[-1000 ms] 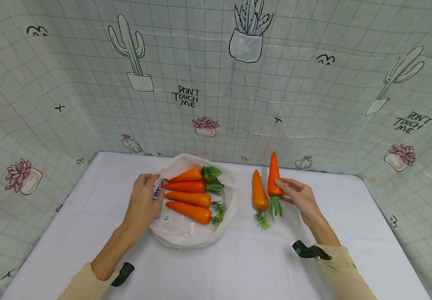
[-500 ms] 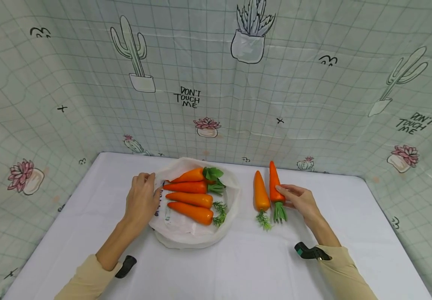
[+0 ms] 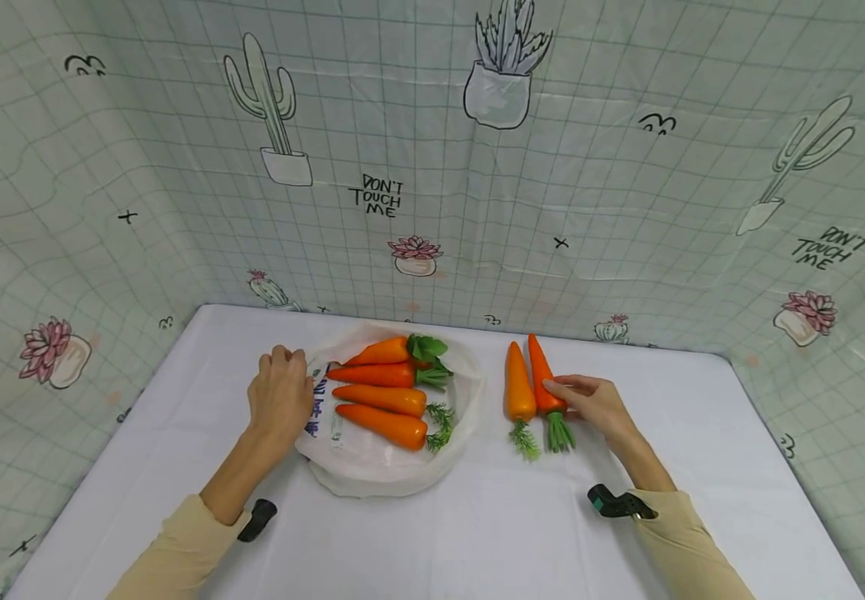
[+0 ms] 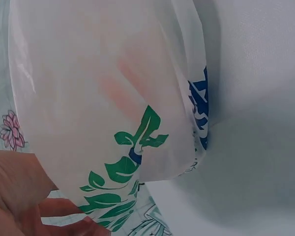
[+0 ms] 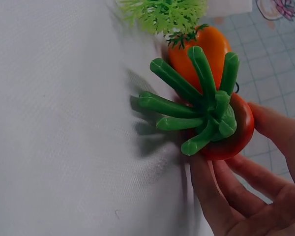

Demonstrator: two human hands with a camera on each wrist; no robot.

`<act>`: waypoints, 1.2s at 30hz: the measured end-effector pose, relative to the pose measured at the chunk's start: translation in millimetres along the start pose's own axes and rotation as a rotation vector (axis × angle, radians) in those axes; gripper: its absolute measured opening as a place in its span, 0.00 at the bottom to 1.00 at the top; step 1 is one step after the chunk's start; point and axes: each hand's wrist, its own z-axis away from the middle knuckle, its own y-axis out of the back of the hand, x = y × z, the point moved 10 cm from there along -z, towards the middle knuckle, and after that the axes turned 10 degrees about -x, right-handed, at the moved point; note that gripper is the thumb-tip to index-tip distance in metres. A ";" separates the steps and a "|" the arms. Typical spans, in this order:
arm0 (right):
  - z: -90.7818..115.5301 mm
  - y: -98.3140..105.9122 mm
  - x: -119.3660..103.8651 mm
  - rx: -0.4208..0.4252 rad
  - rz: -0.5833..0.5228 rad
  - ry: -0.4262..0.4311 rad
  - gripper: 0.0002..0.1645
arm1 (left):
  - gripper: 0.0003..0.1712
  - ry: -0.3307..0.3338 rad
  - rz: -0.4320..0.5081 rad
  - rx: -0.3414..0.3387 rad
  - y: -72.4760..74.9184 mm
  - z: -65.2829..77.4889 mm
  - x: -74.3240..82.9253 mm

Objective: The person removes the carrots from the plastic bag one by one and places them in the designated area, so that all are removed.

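Observation:
My right hand (image 3: pixel 599 407) holds a red-orange carrot (image 3: pixel 541 368) by its thick end, thumb on one side and fingers on the other. Its stubby green stems (image 5: pixel 206 108) point at the camera in the right wrist view. Close beside it, on its left, lies a lighter orange carrot (image 3: pixel 519 387) with feathery greens. At the left, a white plastic bag (image 3: pixel 372 485) lies spread with its mouth rolled wide and several carrots (image 3: pixel 380 400) side by side on it. My left hand (image 3: pixel 281 404) grips the bag's left edge; some fingertips are hidden behind the plastic in the left wrist view.
A white cloth covers the table (image 3: pixel 447 542). Behind and at both sides rises a grid-patterned curtain (image 3: pixel 432 150) with cactus drawings, meeting the table's back edge just beyond the carrot tips. Dark wrist devices (image 3: pixel 620 502) sit at the sleeve cuffs.
The right hand has brought its carrot toward me and then left, laying it close beside the other one. The left hand has shifted slightly left, pulling the bag's edge outward so more blue print shows.

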 end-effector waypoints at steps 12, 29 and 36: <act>-0.2 -3.5 -4.4 0.001 0.113 -0.003 0.40 | 0.14 0.028 0.098 -0.139 -17.3 -0.8 -8.6; 9.8 3.2 -23.5 0.030 0.386 0.039 0.34 | 0.25 0.061 0.183 -0.244 -41.7 -0.2 -18.5; 16.1 4.3 -60.3 0.136 0.447 0.201 0.26 | 0.26 0.079 0.225 -0.266 -47.7 -2.1 -19.7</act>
